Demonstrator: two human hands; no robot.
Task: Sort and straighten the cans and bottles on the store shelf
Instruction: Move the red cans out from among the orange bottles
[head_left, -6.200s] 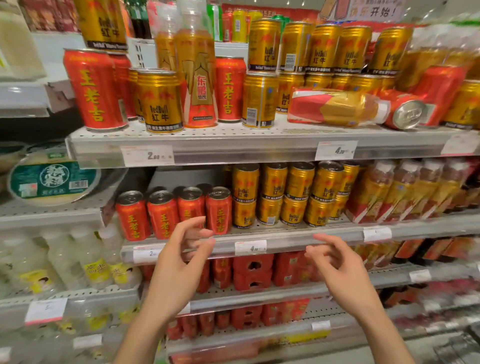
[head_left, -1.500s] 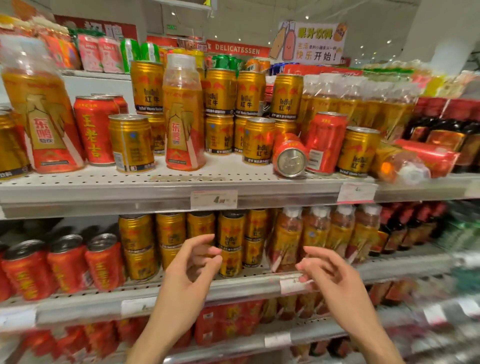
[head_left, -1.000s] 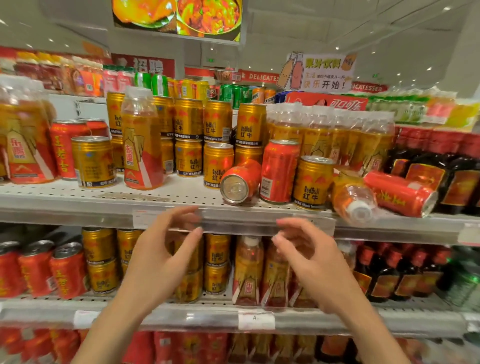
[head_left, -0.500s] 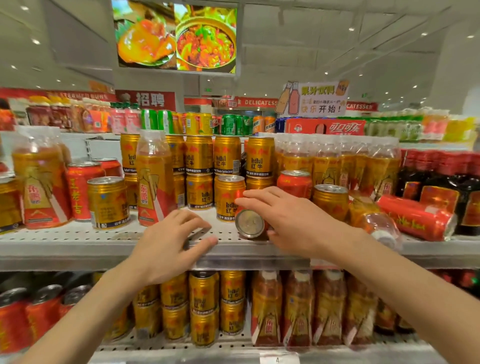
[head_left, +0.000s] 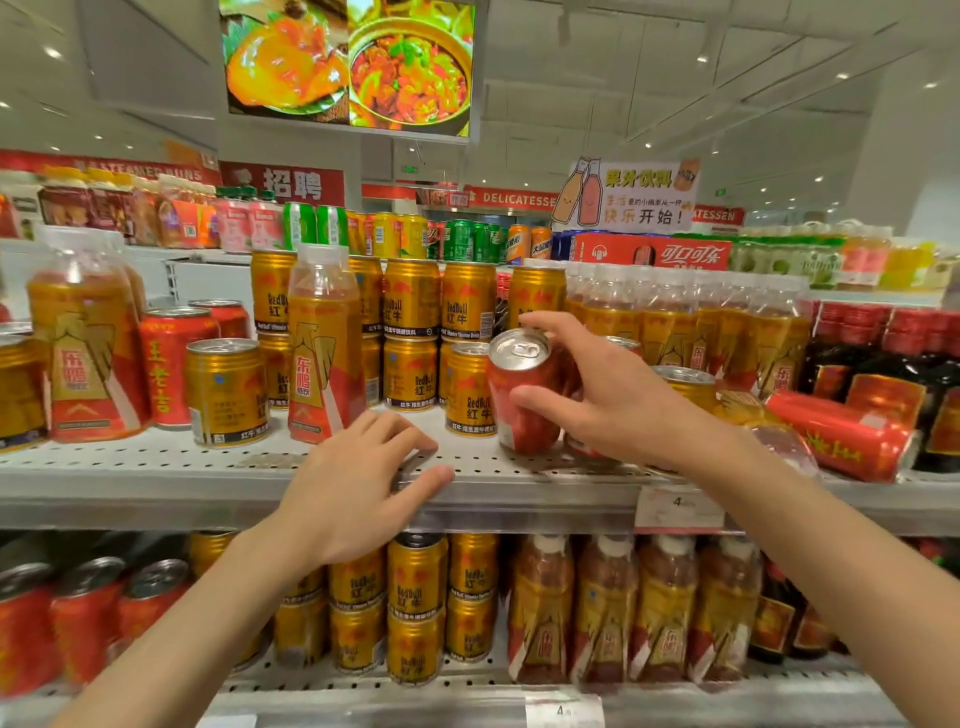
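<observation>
Now our right hand grips 1 tilted red can; left hand rests flat, released, at 6 o'clock on the shelf. Next: stand it upright.

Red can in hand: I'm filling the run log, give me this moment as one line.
right hand grips red can, tilted | left hand rests on shelf edge | another red can lying down

Two bare forearms, no sleeves in view. Left hand and right hand without gloves, rings, watch or bracelet. Short, plain fingernails, no polish.
</observation>
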